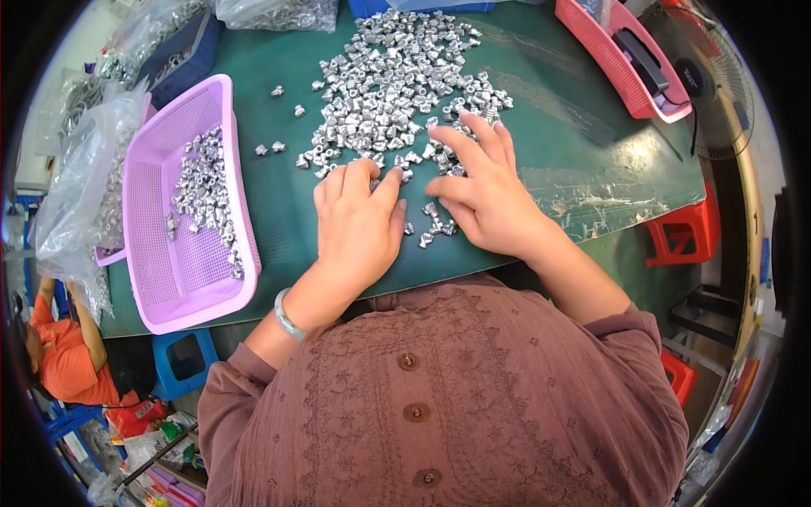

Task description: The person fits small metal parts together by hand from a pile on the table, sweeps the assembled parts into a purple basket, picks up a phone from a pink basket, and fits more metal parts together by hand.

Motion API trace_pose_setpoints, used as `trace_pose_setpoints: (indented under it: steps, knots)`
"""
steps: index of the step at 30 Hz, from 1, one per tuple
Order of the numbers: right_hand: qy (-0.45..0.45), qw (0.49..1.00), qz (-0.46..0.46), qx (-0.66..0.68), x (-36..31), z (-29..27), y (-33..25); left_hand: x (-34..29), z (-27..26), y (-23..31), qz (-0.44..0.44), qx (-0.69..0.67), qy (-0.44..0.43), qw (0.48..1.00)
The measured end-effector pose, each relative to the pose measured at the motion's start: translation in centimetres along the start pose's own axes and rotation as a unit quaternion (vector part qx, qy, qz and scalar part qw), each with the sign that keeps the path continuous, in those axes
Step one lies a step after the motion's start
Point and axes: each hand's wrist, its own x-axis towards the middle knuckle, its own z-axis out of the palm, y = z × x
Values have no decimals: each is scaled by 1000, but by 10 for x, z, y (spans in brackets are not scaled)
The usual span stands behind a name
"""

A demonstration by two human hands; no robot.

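A heap of small silvery metal fittings (pixel 376 93) spreads over the green tabletop (pixel 283 203) in front of me. At its near edge my left hand (pixel 359 224) rests with bent fingers slightly apart, the fingertips among the fittings. A pale bangle (pixel 288 315) circles that wrist. My right hand (pixel 486 194) is spread on the heap's right side, fingers apart, touching or just over several pieces. Between the two hands lies a small loose group of fittings (pixel 433 226). I see nothing gripped in either hand, though the undersides of the fingers are hidden.
Left of me stands a lilac plastic basket (pixel 138 211) partly filled with similar fittings. Beyond it are clear bags (pixel 80 182) of metal parts and a dark blue bin (pixel 182 55). A pink basket (pixel 591 42) holds a dark object, far right. Another person (pixel 76 359) is at lower left.
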Motion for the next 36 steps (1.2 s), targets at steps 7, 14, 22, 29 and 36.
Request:
trace_pose_setpoints:
  steps: [7, 14, 22, 29, 36]
  knots:
    - [30, 995, 14, -92, 22, 11, 4, -2, 0, 0, 17, -32, -24, 999]
    - [-42, 997, 9, -69, 18, 3, 4, 1, -6, -8, 1, -42, 0, 999]
    - [-32, 998, -7, -49, 15, 2, 2, 8, 1, -7, -21, 19, -20, 999]
    - [4, 993, 34, -110, 16, 6, 10, 6, 2, 0, 68, -61, -20, 996]
    - [-27, 999, -2, -24, 11, -6, 8, 0, -2, -8, 101, -113, -49, 987]
